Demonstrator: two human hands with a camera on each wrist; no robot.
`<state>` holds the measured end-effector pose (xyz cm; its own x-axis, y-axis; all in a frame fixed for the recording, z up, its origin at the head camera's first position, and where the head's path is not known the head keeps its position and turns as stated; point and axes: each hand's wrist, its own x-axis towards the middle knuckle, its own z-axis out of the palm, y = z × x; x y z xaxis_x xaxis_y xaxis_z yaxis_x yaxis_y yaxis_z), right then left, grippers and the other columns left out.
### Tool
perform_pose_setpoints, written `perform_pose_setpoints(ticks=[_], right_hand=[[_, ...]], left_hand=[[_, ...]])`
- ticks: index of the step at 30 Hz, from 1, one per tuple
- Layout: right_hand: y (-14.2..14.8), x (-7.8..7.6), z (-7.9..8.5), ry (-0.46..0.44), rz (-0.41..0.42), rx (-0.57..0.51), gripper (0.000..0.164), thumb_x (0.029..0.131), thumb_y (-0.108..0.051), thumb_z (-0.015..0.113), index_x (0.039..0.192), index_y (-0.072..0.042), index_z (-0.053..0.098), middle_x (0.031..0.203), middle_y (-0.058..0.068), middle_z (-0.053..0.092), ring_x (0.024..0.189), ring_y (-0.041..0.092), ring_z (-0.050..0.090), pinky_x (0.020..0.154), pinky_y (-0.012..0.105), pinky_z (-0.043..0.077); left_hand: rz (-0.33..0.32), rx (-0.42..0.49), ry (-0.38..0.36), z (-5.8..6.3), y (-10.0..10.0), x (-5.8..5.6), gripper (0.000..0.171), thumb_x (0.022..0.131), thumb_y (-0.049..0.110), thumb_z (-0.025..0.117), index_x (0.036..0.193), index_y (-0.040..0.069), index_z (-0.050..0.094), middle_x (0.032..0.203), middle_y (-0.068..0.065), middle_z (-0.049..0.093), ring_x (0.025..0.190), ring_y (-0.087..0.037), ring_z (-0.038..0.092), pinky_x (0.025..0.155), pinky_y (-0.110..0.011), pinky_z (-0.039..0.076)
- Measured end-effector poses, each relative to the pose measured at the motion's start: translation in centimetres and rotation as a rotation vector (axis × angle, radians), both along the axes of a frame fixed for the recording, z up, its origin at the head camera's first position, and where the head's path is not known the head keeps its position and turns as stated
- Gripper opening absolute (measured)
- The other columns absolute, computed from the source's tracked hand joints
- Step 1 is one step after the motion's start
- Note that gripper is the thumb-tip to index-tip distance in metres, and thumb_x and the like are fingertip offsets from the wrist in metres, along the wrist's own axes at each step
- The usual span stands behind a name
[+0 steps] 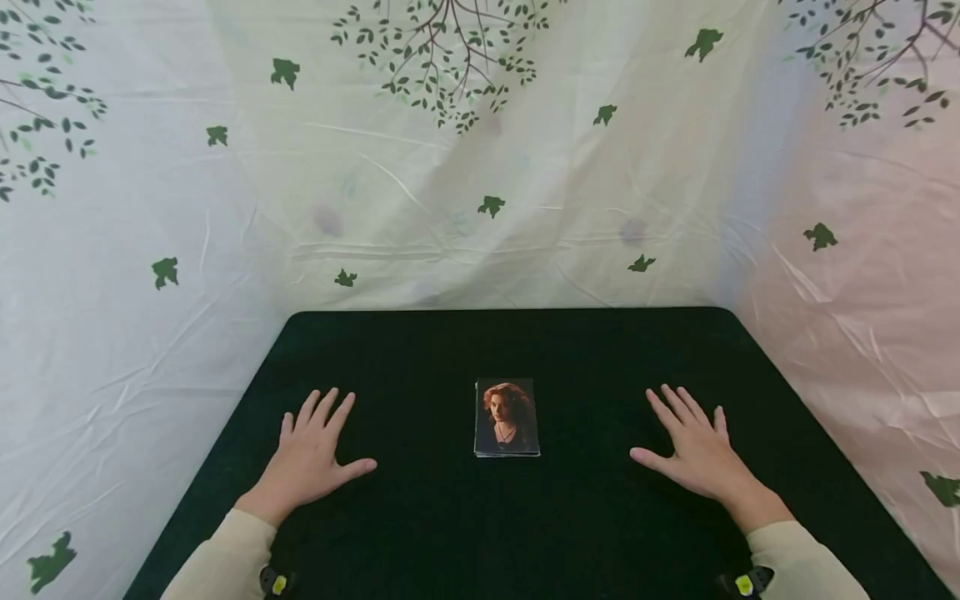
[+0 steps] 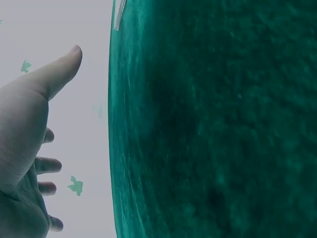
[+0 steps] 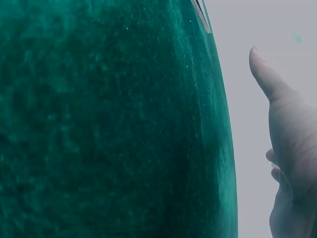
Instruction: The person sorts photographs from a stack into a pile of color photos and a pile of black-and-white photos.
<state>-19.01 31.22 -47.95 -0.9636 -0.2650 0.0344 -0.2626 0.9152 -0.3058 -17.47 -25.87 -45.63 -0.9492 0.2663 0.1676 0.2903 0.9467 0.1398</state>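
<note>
A small stack of photo cards (image 1: 507, 418) lies near the middle of the dark green table, its top card showing a portrait of a person with reddish hair. To its left, my left hand (image 1: 311, 454) is spread palm down with the thumb pointing toward the stack. My right hand (image 1: 699, 454) mirrors it on the other side, fingers fanned. Both hands are apart from the cards and hold nothing. In the left wrist view the thumb (image 2: 57, 72) stands out from the fingers; the right wrist view shows the right thumb (image 3: 267, 74) likewise. An edge of the stack (image 2: 119, 15) appears at the top there.
The dark green table (image 1: 510, 533) has rounded far corners. White cloth (image 1: 420, 183) printed with leaves and branches hangs behind it and along both sides. A dark band with a yellow-green piece (image 1: 279, 585) sits on the left wrist, and a similar one (image 1: 744, 585) on the right.
</note>
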Motion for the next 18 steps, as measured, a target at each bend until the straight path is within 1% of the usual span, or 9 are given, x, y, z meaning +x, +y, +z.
perform_pose_setpoints(ticks=[3, 6, 12, 16, 18], right_hand=[[-0.3, 0.0, 0.0, 0.007, 0.008, -0.011, 0.097, 0.083, -0.07, 0.053, 0.155, -0.02, 0.012, 0.158, 0.019, 0.012, 0.143, 0.042, 0.004, 0.095, 0.076, -0.006], [-0.8, 0.0, -0.1, 0.004, 0.019, -0.023, 0.097, 0.083, -0.07, 0.054, 0.154, -0.016, 0.017, 0.157, 0.018, 0.016, 0.143, 0.042, 0.006, 0.096, 0.076, -0.004], [-1.9, 0.0, -0.2, -0.014, 0.046, -0.06, 0.096, 0.083, -0.068, 0.055, 0.153, -0.011, 0.023, 0.157, 0.015, 0.021, 0.143, 0.041, 0.01, 0.098, 0.075, -0.002], [-2.8, -0.1, -0.3, -0.017, 0.057, -0.071, 0.096, 0.083, -0.07, 0.054, 0.152, -0.011, 0.024, 0.157, 0.012, 0.023, 0.143, 0.039, 0.011, 0.1, 0.074, -0.002], [-3.4, -0.2, -0.4, -0.012, 0.062, -0.065, 0.096, 0.082, -0.071, 0.053, 0.152, -0.011, 0.024, 0.157, 0.011, 0.023, 0.144, 0.037, 0.011, 0.1, 0.073, -0.001]], left_hand=[[-0.004, 0.007, 0.001, 0.1, 0.6, -0.1, 0.103, 0.073, 0.067, 0.068, 0.151, 0.011, 0.029, 0.152, -0.022, 0.026, 0.138, -0.047, 0.018, 0.096, -0.075, 0.018], [-0.012, 0.018, 0.002, -0.1, 1.5, -0.3, 0.101, 0.075, 0.065, 0.067, 0.15, 0.01, 0.029, 0.152, -0.022, 0.027, 0.138, -0.046, 0.019, 0.097, -0.074, 0.018], [-0.041, 0.052, 0.011, -0.5, 4.7, -0.9, 0.093, 0.08, 0.064, 0.064, 0.15, 0.011, 0.031, 0.151, -0.019, 0.03, 0.139, -0.043, 0.02, 0.1, -0.071, 0.021], [-0.062, 0.062, 0.011, -0.6, 6.7, -1.2, 0.091, 0.081, 0.063, 0.063, 0.15, 0.012, 0.031, 0.151, -0.018, 0.032, 0.139, -0.041, 0.022, 0.1, -0.069, 0.023], [-0.069, 0.066, 0.0, -0.6, 7.6, -1.4, 0.091, 0.082, 0.063, 0.063, 0.15, 0.013, 0.031, 0.15, -0.018, 0.033, 0.139, -0.041, 0.022, 0.101, -0.068, 0.023]])
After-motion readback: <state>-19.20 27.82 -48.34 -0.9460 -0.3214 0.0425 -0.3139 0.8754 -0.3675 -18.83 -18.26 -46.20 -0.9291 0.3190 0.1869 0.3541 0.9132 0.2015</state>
